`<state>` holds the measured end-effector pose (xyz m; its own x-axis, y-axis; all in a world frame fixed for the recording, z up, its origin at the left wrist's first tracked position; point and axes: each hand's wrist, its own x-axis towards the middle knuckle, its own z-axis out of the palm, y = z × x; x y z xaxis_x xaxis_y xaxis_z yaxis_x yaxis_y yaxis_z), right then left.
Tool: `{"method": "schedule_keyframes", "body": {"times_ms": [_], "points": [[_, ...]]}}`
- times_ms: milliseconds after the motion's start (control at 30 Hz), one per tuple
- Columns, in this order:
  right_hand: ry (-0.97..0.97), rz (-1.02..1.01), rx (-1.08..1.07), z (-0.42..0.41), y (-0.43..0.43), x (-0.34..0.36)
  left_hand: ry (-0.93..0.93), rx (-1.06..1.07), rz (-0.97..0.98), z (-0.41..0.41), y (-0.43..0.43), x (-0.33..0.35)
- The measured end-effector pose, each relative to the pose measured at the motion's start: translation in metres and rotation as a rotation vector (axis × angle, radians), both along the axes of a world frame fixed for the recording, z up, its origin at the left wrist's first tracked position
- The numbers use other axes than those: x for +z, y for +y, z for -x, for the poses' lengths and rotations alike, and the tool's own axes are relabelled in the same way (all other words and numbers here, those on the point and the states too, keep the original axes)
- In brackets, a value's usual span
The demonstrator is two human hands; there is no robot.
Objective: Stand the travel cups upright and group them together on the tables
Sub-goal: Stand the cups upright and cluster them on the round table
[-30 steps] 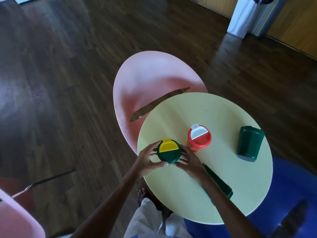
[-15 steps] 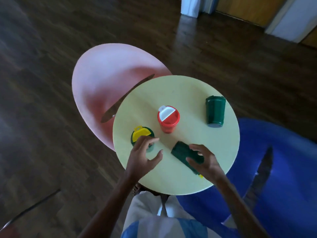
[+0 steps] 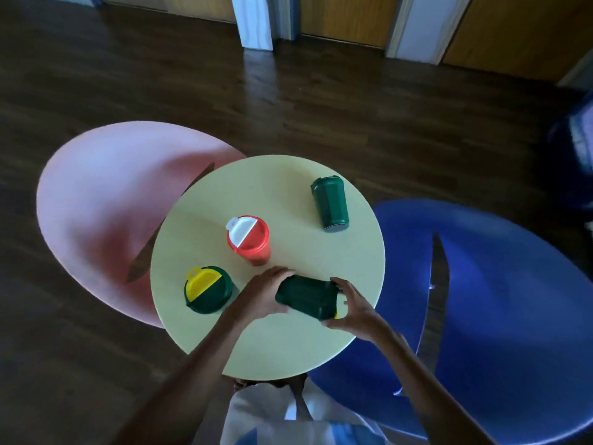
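You're looking at a dim room; the yellow desk (image 3: 288,194) is its brightest surface. Pale glare streaks the dark floor (image 3: 288,101) toward 12 o'clock, below the doors. Wide-angle bending curves the edges, and the blue chair (image 3: 513,316) at 3 o'clock smears softly.

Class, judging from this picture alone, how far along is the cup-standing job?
Done: the red cup with white flap and green cup with yellow flap stand upright. In hand: left hand and right hand grip a lying dark green cup. Left: the far green cup, still on its side.
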<state>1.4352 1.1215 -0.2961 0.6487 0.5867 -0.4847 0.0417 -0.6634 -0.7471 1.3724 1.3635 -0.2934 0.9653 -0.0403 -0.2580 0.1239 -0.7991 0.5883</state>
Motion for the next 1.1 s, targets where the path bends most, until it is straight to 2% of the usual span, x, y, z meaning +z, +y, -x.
{"method": "schedule_keyframes", "body": {"times_ms": [167,300,500,633,700,867,1100], "points": [[-0.056,-0.133,-0.051,-0.011,-0.002,0.024,0.005,0.174,0.293,0.005,-0.003,0.004],[-0.141,-0.282,-0.068,-0.036,0.002,0.066,-0.074,0.350,0.506,-0.002,-0.010,0.024],[-0.095,-0.496,-0.223,-0.048,0.017,0.098,-0.083,0.497,0.805,-0.015,-0.021,0.045],[0.077,-0.619,-0.355,-0.040,0.018,0.093,-0.022,0.515,0.833,-0.013,-0.029,0.041],[0.072,-0.613,-0.343,-0.037,0.014,0.088,0.039,0.468,0.802,-0.009,-0.027,0.038],[-0.007,-0.454,-0.200,-0.034,0.011,0.071,0.102,0.375,0.721,-0.011,-0.024,0.047],[0.050,-0.385,-0.155,-0.035,0.014,0.058,0.055,0.367,0.716,-0.010,-0.027,0.045]]}}
